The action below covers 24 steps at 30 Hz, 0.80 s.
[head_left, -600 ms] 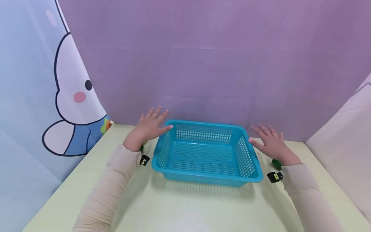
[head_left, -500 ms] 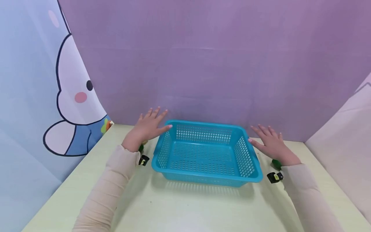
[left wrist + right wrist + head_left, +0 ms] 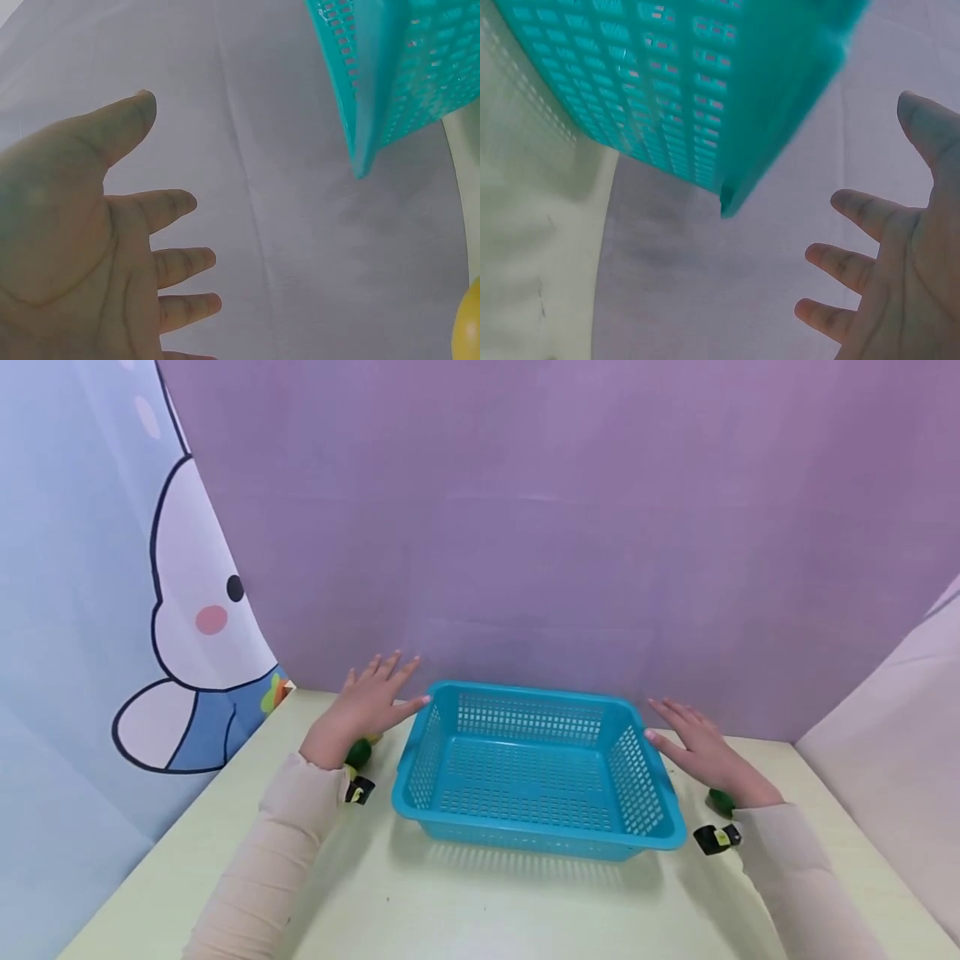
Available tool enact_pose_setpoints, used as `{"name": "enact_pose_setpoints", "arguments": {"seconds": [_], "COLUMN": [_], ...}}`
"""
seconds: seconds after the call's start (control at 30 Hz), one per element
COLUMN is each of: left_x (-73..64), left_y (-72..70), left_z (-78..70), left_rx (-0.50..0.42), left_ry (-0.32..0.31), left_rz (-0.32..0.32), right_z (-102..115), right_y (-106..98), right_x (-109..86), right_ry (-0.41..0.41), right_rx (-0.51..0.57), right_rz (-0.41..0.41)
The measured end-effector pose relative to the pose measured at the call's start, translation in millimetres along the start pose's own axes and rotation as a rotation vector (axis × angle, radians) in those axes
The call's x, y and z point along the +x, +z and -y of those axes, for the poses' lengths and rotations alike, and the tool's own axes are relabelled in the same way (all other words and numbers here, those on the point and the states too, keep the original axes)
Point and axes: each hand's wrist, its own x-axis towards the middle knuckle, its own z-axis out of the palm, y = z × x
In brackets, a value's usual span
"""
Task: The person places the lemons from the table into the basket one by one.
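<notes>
A turquoise plastic basket (image 3: 525,839) with mesh sides stands on the table, nothing inside it. At its left my left hand (image 3: 363,706) is held up with fingers straight and spread; the left wrist view shows its bare palm, apart from the rim. My right hand (image 3: 701,752) hovers likewise at the basket's right side, thumb near the rim, and the right wrist view shows a gap there. Under the left wrist lies a dark green round thing (image 3: 359,753), with a yellow thing (image 3: 468,330) near it, mostly cut off. Another green thing (image 3: 722,802) is partly hidden by the right wrist.
The pale table (image 3: 480,927) reaches back to a purple cloth backdrop (image 3: 540,527). A blue cloth with a cartoon figure (image 3: 210,652) hangs at the left, and a white cloth (image 3: 900,760) at the right. Black straps (image 3: 717,839) show at both wrists.
My left hand has drawn slightly left, away from the basket, so more of the green thing shows. The right hand has turned a little. The whole head view has shifted slightly.
</notes>
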Motion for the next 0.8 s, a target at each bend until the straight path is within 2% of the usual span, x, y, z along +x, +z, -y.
{"name": "enact_pose_setpoints", "arguments": {"seconds": [0.2, 0.5, 0.8], "left_x": [-3.0, -13.1, -21.6], "left_y": [-2.2, -10.7, -7.9], "left_z": [7.0, 17.1, 23.0], "left_rx": [0.004, -0.011, -0.017], "left_ry": [-0.021, -0.043, -0.016], "left_rz": [-0.003, -0.036, -0.05], "right_z": [-3, 5, -2], "right_y": [5, 9, 21], "right_x": [-1.0, -17.9, -31.7], "right_ry": [-0.002, -0.029, -0.002], "right_rx": [0.119, 0.31, 0.451], "right_rz": [0.008, -0.017, -0.018]}}
